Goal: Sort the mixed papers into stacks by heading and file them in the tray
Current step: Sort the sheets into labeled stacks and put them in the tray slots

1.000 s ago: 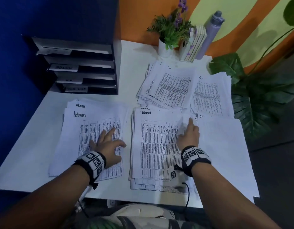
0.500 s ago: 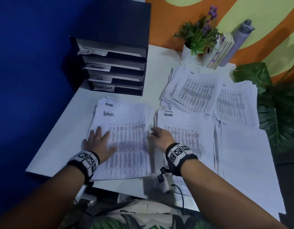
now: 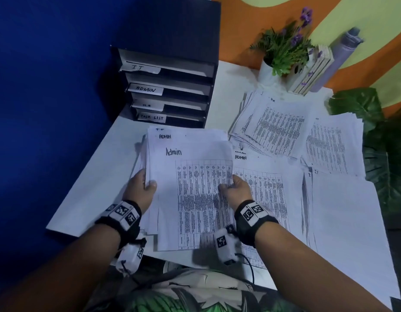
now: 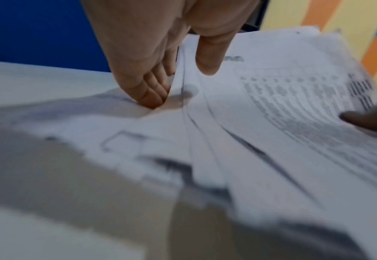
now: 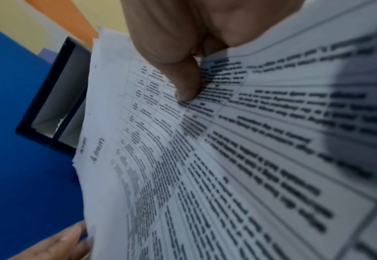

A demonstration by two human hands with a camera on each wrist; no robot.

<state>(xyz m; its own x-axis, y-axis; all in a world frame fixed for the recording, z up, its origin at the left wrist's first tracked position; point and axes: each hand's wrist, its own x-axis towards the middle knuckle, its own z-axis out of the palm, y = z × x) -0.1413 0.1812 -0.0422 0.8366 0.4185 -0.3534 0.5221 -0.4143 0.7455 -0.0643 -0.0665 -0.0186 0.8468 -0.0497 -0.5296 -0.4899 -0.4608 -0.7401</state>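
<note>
Since the earlier frame, the Admin stack (image 3: 190, 194) has come up off the table (image 3: 87, 190), and both hands have shifted from flat on the sheets to its side edges. The left hand (image 3: 142, 188) pinches the left edge, thumb on top; the right hand (image 3: 236, 191) pinches the right edge likewise. The stack hangs between the hands. Square loose edges before filing. Its long axis runs away from the person, with the heading end toward the tray (image 3: 170, 86) ahead of the hands.

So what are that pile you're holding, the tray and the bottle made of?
Pile: thin white printed paper, matte; the sheets bend and fan between the hands. Tray: dark matte casing, perhaps laminated board or plastic, I can't tell which. Bottle: smooth lilac-grey body, probably plastic or coated metal.
</note>
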